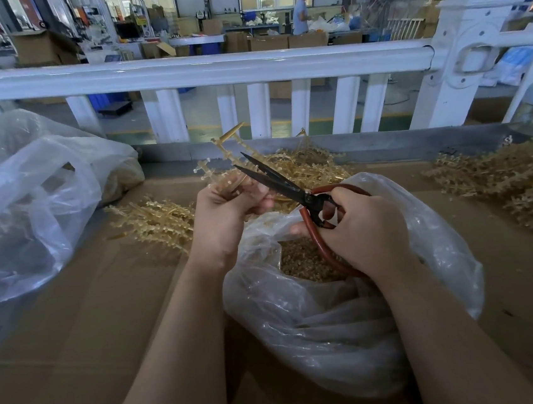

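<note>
The left hand (223, 213) clenches a translucent amber plastic sprue (231, 132), a thin stem lined with short bead-tipped twigs, held up over the table. Black-bladed scissors with red-brown loop handles (276, 182), blades slightly parted against the twigs, are gripped by the right hand (366, 227) above a clear plastic bag (337, 326) of amber bits.

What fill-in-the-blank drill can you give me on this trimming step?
The right hand grips red-handled ___.
Their blades stand ___ at the sprue that the left hand holds.
Cut pieces lie in the clear ___ under the right hand.
Missing words: scissors; open; bag.
</note>
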`<action>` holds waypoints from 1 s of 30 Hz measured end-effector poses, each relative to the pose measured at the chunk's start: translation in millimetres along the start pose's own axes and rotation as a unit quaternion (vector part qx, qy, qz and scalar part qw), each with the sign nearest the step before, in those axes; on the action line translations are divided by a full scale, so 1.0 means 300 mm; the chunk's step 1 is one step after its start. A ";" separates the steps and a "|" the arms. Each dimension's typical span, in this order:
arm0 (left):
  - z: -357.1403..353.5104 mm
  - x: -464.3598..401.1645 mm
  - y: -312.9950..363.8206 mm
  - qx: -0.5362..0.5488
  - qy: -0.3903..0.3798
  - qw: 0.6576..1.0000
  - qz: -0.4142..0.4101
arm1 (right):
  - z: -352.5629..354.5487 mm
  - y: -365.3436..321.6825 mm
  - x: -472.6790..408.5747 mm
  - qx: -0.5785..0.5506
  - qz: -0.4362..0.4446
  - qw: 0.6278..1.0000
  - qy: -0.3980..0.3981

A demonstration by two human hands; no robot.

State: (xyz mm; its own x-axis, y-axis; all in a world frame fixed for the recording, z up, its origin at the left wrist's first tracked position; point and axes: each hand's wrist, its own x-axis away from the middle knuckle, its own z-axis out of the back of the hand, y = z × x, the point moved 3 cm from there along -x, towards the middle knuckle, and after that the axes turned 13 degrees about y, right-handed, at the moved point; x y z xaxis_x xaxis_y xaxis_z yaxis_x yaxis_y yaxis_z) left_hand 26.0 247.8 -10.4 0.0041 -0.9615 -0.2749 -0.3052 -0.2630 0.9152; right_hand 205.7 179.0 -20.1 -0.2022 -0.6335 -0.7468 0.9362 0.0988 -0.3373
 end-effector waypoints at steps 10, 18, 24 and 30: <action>0.004 0.002 0.005 0.095 0.019 0.995 0.033 | 0.003 -0.002 0.004 -0.017 0.007 1.000 0.008; 0.006 -0.004 -0.006 0.066 0.011 0.998 0.013 | 0.007 -0.006 0.009 -0.020 -0.003 1.000 0.024; -0.009 0.004 -0.008 0.057 -0.004 0.998 0.000 | 0.006 0.000 0.005 -0.010 -0.006 1.000 0.015; -0.003 0.002 -0.016 0.051 0.000 0.999 0.017 | 0.000 0.000 0.007 -0.009 0.001 1.000 0.017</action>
State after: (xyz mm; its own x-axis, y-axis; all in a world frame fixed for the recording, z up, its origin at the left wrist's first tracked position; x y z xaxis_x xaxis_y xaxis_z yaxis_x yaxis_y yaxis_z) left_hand 28.4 248.5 -14.6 -0.0072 -0.9699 -0.2436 -0.4009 -0.2203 0.8892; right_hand 205.3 177.7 -21.6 -0.2101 -0.6077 -0.7659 0.9313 0.1140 -0.3458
